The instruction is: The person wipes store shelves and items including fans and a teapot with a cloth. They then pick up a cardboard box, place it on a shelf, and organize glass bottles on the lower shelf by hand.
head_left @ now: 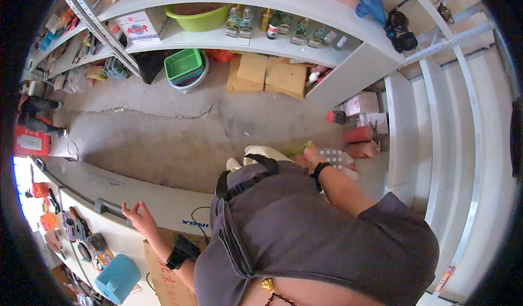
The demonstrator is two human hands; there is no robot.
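A green item point(305, 147) sits low on the right by the floor boxes point(362, 137), clutched in the right hand point(311, 156) reaching down. The left hand point(139, 216) hangs empty, fingers spread, over the freezer point(109, 189), seemingly for balance.

Grey shirt point(327, 235); black wristbands point(320, 171). White, dotted packet point(336, 158) by right hand point(309, 156). Lime-green bowl point(197, 17), green basket point(184, 65), tan cardboard point(267, 74), white shelves point(305, 44). Red boxes point(360, 134). Grey floor point(163, 126). Light-blue jug point(117, 277), white freezer point(109, 189) near left hand point(140, 217).
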